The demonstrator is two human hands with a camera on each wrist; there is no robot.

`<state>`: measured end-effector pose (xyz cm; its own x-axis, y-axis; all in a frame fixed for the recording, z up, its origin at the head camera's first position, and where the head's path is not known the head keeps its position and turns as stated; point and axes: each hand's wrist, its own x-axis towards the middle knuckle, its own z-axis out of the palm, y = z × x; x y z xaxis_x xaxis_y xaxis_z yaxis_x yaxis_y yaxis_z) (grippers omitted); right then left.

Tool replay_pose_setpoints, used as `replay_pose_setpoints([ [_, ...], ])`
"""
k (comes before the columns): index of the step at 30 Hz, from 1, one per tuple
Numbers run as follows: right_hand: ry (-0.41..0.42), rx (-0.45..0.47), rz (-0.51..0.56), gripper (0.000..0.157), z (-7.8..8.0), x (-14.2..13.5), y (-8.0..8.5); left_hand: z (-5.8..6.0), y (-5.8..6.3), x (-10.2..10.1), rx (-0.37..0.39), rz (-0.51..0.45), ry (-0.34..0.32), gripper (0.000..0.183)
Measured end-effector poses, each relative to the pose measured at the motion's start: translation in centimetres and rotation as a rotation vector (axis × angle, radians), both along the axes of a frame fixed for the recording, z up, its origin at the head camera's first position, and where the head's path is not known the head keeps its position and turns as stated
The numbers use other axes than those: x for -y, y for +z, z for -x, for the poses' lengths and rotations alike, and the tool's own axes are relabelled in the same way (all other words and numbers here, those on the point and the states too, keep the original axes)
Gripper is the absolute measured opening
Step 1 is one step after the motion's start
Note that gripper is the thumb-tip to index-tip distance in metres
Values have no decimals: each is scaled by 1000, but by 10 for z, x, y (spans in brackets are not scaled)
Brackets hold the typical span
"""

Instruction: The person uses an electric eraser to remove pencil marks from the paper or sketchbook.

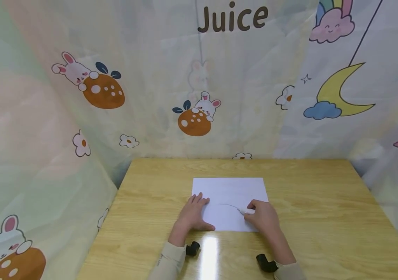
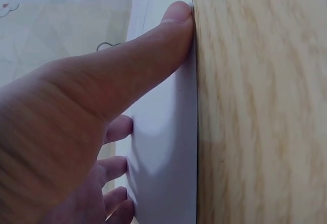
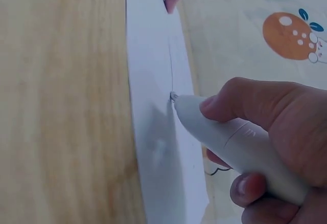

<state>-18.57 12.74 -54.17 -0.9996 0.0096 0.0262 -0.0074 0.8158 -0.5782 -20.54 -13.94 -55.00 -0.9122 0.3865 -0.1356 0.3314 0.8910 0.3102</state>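
Note:
A white sheet of paper (image 1: 230, 186) lies flat on the wooden table. My left hand (image 1: 193, 214) rests on the sheet's left side with its fingers spread; in the left wrist view the thumb (image 2: 176, 17) presses by the near edge. My right hand (image 1: 264, 216) grips a thick white pen-shaped tool (image 3: 225, 134) over the right part of the sheet. The tool's small metallic tip (image 3: 173, 96) touches the paper at the end of a thin curved line (image 1: 225, 204). Whether that line is drawn or cut I cannot tell.
The light wooden table (image 1: 150, 206) extends on both sides of the sheet. Behind it hangs a printed curtain (image 1: 157, 97) with rabbits and a moon. A black fitting (image 1: 193, 249) sits at the left sleeve, and another black fitting (image 1: 266, 263) at the right sleeve.

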Motion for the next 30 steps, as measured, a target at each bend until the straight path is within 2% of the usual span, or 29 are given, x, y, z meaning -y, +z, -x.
replay_pose_setpoints([
  [3,-20,-4,-5,17,-3,3,0,-2,0,-1,0,-11,-3,103],
  [8,-2,-73,-53,16,-3,15,3,-3,0,-1,-10,-22,8,103],
  [13,-45,-77,-78,14,-14,21,3,-4,-1,-1,-18,-18,-5,103],
  [17,-52,-105,-63,14,-10,24,2,-3,0,1,-33,-14,-8,102],
  [22,-44,-69,-70,13,-11,20,5,-2,-3,1,-16,-4,-4,103],
  [27,-16,-122,-99,15,-5,21,1,-2,-3,-1,-34,6,-4,103],
  [30,-16,-102,-111,16,-7,22,0,-3,-3,0,-34,14,-6,103],
])
